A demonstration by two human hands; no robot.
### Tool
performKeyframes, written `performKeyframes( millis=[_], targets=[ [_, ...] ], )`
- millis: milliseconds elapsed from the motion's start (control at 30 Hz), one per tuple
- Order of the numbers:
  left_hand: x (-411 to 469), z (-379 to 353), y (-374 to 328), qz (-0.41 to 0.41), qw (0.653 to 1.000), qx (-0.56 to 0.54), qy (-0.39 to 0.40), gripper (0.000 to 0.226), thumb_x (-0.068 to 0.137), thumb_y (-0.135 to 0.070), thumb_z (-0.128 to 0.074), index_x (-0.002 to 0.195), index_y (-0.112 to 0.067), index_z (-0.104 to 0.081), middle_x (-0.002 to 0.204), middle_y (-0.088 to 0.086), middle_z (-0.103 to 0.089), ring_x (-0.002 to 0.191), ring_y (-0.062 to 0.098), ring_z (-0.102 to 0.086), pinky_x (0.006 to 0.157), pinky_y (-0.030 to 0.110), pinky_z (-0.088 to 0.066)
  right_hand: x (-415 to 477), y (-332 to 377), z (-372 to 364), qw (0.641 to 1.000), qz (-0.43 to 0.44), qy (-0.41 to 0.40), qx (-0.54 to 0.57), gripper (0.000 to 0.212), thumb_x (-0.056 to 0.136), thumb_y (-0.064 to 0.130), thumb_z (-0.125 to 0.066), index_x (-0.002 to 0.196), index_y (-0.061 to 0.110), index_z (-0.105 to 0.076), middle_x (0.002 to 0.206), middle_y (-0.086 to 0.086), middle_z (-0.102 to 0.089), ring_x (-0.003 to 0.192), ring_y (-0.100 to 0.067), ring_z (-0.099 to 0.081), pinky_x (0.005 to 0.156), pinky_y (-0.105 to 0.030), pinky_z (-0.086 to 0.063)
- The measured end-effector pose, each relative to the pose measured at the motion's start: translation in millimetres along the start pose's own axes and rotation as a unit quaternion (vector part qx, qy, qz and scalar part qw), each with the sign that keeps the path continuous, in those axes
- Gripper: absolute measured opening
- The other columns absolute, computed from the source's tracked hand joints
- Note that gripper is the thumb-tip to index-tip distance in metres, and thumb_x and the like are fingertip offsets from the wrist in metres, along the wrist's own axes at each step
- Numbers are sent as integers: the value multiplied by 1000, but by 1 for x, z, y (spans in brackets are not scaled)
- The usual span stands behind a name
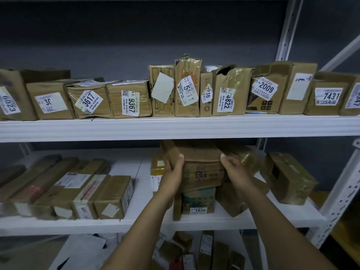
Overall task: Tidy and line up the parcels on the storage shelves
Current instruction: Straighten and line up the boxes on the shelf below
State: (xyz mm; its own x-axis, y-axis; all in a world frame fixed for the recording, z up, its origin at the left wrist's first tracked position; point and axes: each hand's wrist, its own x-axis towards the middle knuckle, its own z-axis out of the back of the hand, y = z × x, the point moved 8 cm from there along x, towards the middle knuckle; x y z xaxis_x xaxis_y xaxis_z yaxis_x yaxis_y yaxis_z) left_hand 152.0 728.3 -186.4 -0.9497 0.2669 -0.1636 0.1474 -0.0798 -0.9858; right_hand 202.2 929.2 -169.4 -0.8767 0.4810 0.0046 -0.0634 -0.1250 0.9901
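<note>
Both the left hand (173,168) and right hand (232,170) clamp the ends of a brown parcel (198,164) above the middle shelf (136,221), probably to reseat it squarely on the untidy stack near the front edge.

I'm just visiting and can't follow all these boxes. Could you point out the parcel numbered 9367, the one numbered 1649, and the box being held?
Parcel 9367 (131,103), head view: on its white label.
Parcel 1649 (198,200), head view: on its printed front face.
Held box (202,168), head view: on the front face between the hands.
</note>
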Motion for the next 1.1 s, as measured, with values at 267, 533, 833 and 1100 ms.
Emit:
performKeyframes(
  millis=[267, 533, 833, 1100],
  targets=[
    [-37, 32, 9, -12, 988, -152, -26, 42, 95, -48, -40, 119, -18, -57, 105, 8, -67, 98, 25, -62, 68, 35, -52, -36, 13, -3, 989, 25, 1, 146, 22, 91, 37, -61, 93, 15, -61, 94, -3, -70, 86, -17, -66, 67, -27, -50],
    [-86, 88, 52, -69, 964, -244, 85, 74, 69, -45, -73, 135, -23, -50, 125, 9, -64, 105, 24, -65, 75, 40, -55, -89, -2, -60, 971, -63, 190, 131, 69, 68, 58, -74, 127, 25, -60, 116, -1, -70, 108, -20, -67, 93, -41, -52],
    [-121, 194, 81, -76, 985, -143, 62, 89, 65, -30, -81, 143, -25, -41, 134, 2, -58, 117, 21, -60, 87, 35, -53, -175, -25, -125, 978, -38, 184, 92, 82, 61, 30, -81, 134, 40, -45, 115, 7, -68, 101, -14, -67, 78, -35, -55],
    [-162, 244, 79, -97, 994, -2, 55, 60, 77, -22, -77, 128, -30, -47, 113, -15, -63, 105, 5, -60, 82, 24, -53, -235, -22, -170, 982, -4, 186, 29, 117, 51, 36, -86, 150, 39, -23, 142, 8, -46, 125, -12, -49, 101, -40, -48]
  ],
)
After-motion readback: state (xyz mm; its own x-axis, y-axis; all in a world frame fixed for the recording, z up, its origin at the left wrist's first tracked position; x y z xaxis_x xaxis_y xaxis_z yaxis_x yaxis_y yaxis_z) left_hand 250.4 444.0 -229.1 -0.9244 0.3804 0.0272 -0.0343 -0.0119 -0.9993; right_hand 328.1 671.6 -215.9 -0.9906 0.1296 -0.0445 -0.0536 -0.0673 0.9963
